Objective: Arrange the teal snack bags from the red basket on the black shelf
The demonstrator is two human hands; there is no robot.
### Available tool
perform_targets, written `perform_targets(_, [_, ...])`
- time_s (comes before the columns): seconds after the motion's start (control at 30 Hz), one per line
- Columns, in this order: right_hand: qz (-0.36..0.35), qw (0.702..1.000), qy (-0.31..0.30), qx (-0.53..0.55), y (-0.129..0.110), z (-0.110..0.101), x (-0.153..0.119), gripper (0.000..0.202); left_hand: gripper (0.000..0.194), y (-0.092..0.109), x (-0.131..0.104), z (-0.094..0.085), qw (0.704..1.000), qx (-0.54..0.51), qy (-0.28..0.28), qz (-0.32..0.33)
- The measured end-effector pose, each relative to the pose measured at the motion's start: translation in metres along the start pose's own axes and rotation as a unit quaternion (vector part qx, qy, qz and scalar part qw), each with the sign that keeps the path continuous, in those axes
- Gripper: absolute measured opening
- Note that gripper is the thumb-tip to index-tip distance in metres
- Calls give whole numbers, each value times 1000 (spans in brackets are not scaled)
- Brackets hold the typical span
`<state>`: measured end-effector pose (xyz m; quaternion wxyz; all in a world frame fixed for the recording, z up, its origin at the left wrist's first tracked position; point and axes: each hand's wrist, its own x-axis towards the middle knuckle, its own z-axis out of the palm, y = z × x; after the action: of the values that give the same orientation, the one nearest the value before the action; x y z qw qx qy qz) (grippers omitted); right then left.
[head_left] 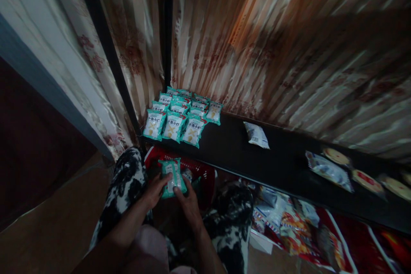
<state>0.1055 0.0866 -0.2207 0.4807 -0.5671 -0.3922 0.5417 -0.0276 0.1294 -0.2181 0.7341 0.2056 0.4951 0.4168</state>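
Between my two hands is a green and white snack bag point(174, 175), its printed back turned up toward me. My left hand point(156, 189) grips its left edge, thumb on top. My right hand point(188, 200) closes on the lower right side, its thumb pressed on the bag. Beneath the bag stands a red plastic basket point(207, 173) between my knees; more packets partly show inside it. Rows of matching green and white snack bags point(175, 126) stand on the left end of the black shelf point(224, 145), fronts facing me.
A white and blue packet point(257, 135) lies mid-shelf. Farther right are a larger clear-and-blue packet point(329, 170) and several round pale items point(367, 180). Below the shelf are bins of colourful snack bags point(293, 227). A curtain point(257, 51) hangs behind, with dark upright poles point(167, 30) at left.
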Motion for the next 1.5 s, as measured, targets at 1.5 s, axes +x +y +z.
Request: perform_targets(1.5, [-271, 901, 169, -294, 34, -11, -8, 61, 83, 17, -13, 37, 959, 255, 10, 128])
